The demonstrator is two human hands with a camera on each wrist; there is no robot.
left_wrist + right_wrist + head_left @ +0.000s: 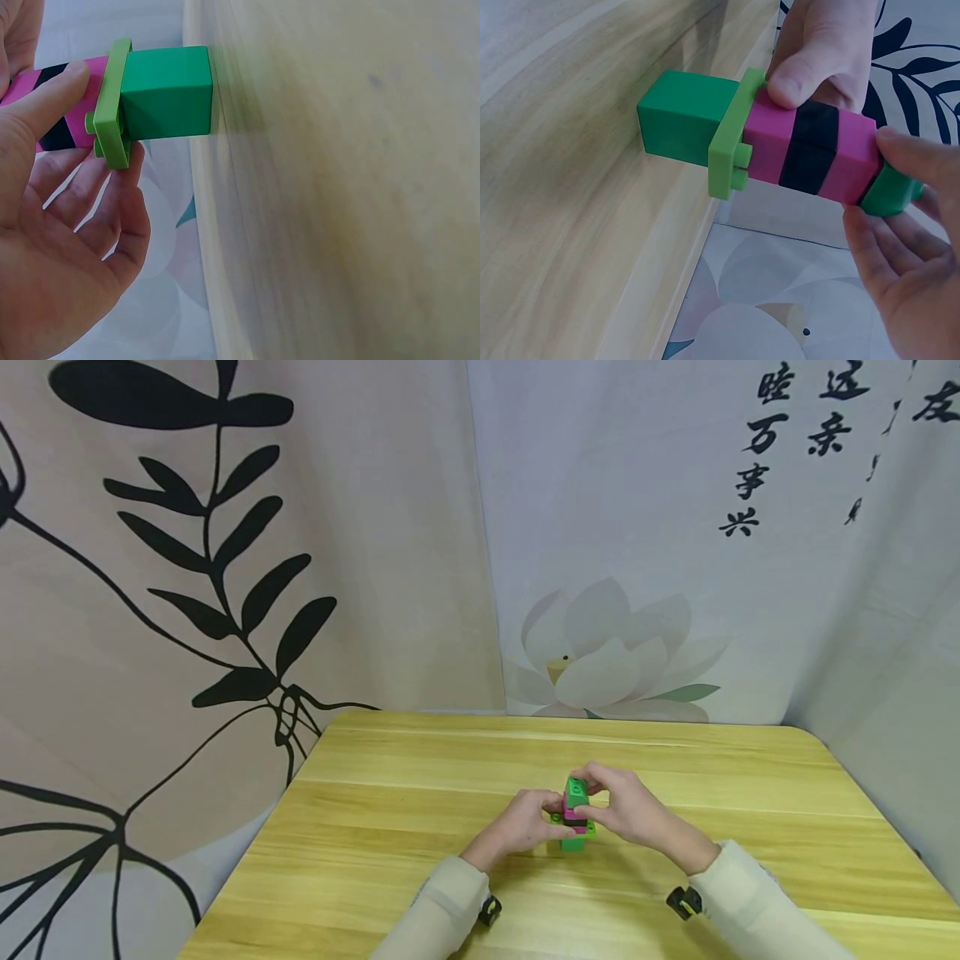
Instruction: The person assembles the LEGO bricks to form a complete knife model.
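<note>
A stack of toy building blocks stands upright over the table. At its foot is a dark green block (682, 116), with a wider lime-green plate (112, 112) against it. Above come a pink block (771, 135), a black block (810, 146) and another pink block (851, 154). A green block with a sloping side (577, 792) forms the top. My left hand (521, 822) grips the stack's pink and black middle, its thumb pressed along the side. My right hand (633, 806) pinches the upper end, with thumb and fingers around the green top block.
The wooden table (390, 827) spreads around both hands. Its far edge meets a hanging cloth (405, 543) printed with plants, a lotus and dark characters. Dark devices (490, 910) are worn under both wrists, by pale sleeves (757, 893).
</note>
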